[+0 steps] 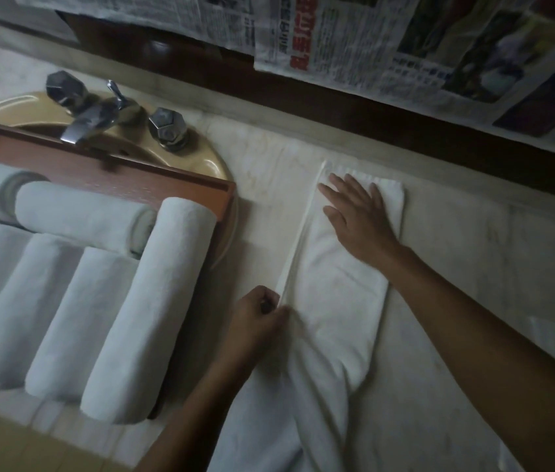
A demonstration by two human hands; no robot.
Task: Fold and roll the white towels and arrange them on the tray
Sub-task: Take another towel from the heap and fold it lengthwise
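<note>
Counter (473,267): pale stone, wooden tray (139,173) at left.
Towel (337,301): folded lengthwise, right of tray.
Right hand (361,216): flat, splayed, pressing towel's far end.
Left hand (255,318): apparently pinching towel's left edge.

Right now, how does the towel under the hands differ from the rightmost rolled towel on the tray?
The flat towel lies on the counter as a long folded strip; the rolled towel sits on the tray as a cylinder. The right hand presses the flat towel and the left hand pinches its edge; no hand touches the rolled towel. Both are white.
</note>
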